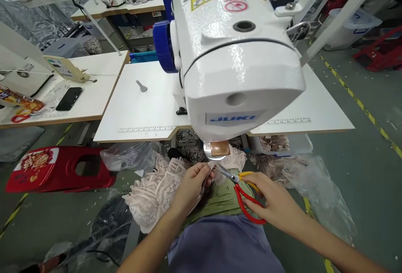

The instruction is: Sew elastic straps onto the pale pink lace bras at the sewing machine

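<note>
My left hand [198, 177] is closed in a pinch on the edge of a pale pink lace garment [157, 193], below the head of a white sewing machine [241, 80]. A heap of the same lace lies against my left forearm. In my right hand [270, 195] is a pair of scissors [243, 193] with one red and one yellow handle, my fingers through the loops. The blades point left and their tips are at the cloth beside my left fingertips. Whether they touch the cloth I cannot tell. More lace [237, 158] hangs behind the blades.
The white table [141, 109] spans the machine's front, with a small grey part [142, 86] on it. A red plastic stool [63, 170] stands at left. A bin of lace pieces [301, 143] and plastic bags [323, 193] are at right. A phone [69, 99] lies on the neighbouring table.
</note>
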{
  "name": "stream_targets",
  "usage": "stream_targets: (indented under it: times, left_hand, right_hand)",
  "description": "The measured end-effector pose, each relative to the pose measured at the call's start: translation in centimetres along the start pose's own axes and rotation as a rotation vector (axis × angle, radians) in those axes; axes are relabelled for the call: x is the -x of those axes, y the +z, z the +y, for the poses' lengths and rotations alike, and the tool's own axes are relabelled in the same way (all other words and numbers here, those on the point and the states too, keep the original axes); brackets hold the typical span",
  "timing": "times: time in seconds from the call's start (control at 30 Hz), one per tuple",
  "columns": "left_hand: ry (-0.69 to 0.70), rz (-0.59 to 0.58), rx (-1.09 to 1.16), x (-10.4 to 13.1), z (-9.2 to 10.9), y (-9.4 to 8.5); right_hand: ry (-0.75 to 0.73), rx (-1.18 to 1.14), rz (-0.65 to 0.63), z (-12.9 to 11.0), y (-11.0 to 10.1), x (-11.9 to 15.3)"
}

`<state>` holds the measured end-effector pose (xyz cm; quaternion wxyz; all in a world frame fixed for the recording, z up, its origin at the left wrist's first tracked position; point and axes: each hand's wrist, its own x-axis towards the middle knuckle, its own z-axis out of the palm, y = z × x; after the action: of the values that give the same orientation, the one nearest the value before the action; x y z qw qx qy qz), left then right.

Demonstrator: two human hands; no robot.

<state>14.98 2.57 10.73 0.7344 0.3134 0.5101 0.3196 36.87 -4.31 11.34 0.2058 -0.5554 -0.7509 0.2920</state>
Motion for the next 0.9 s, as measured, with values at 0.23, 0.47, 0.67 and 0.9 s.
stream_targets:
  times: [0.23,0.47,0.67,0.9]
  left_hand:
    - [0.038,-0.007,-0.079,0.3,-0.3,-0.4]
    - [0.009,-0.018,-0.01,0.2,-0.1,-1.2]
    - [0.03,0.039,-0.01,0.0,-0.2,-0.9]
    - [0.102,0.08,-0.12,0.0,0.0,-0.8]
  right_hand:
    - [-0.038,0.02,-0.082,0.7,0.3,-1.3]
    - [0.132,-0.128,-0.043,0.8,-0.8,0.2]
    - [0.096,-0.171,-0.07,-0.5,0.2,-0.5]
    - [0.094,-0.155,-0.093,-0.8,1.1,-2.7]
